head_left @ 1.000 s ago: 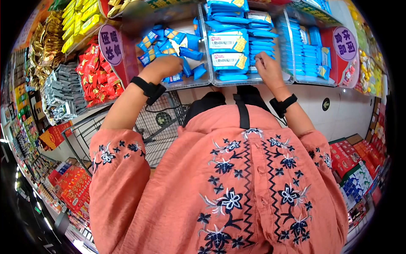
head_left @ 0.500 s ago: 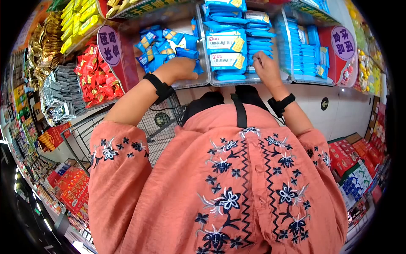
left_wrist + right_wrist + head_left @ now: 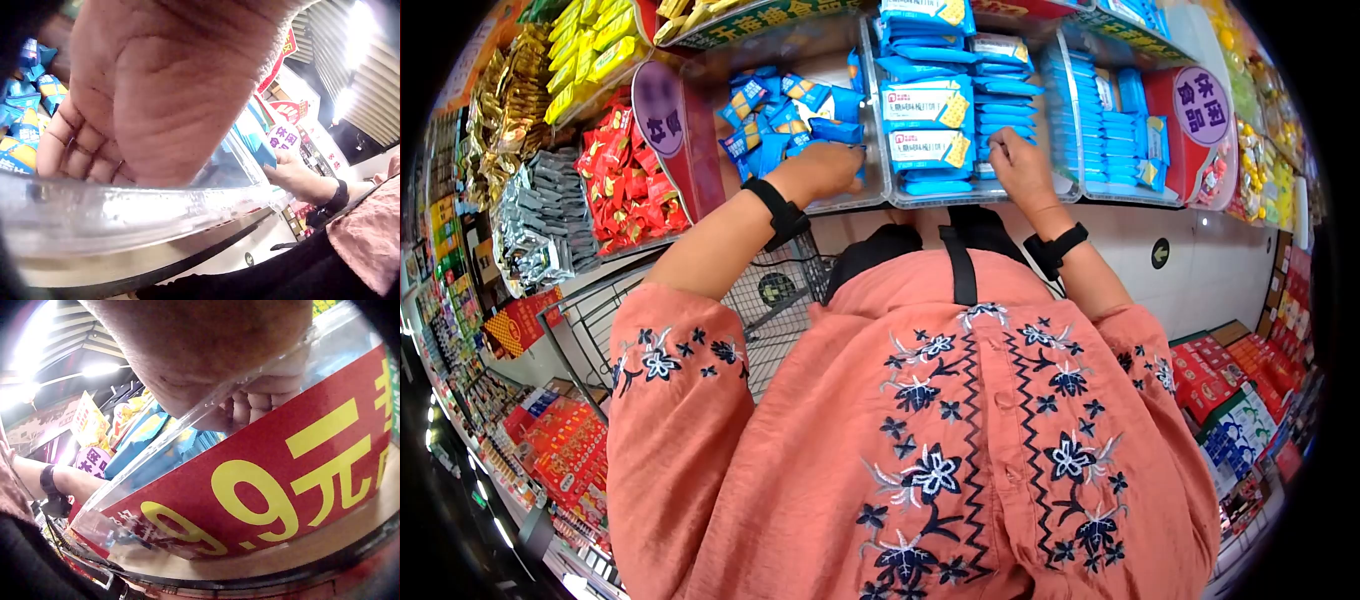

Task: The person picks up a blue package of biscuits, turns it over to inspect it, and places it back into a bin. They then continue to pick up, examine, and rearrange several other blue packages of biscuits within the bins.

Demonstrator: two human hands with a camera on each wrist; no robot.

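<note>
Fingers of the left hand (image 3: 825,172) lie together, bent inward behind the wall of a clear bin (image 3: 125,215); whether they grip anything is hidden. Small blue packets (image 3: 785,100) lie in a loose heap in that bin, beside and beyond the hand. The right hand (image 3: 1024,170) has its fingers curled together at the front of the next bin, near flat blue packets (image 3: 927,148); any hold there cannot be told. The small packets look light, slippery and probably brittle inside, so a gentle pinch by a wrapper end should suit.
</note>
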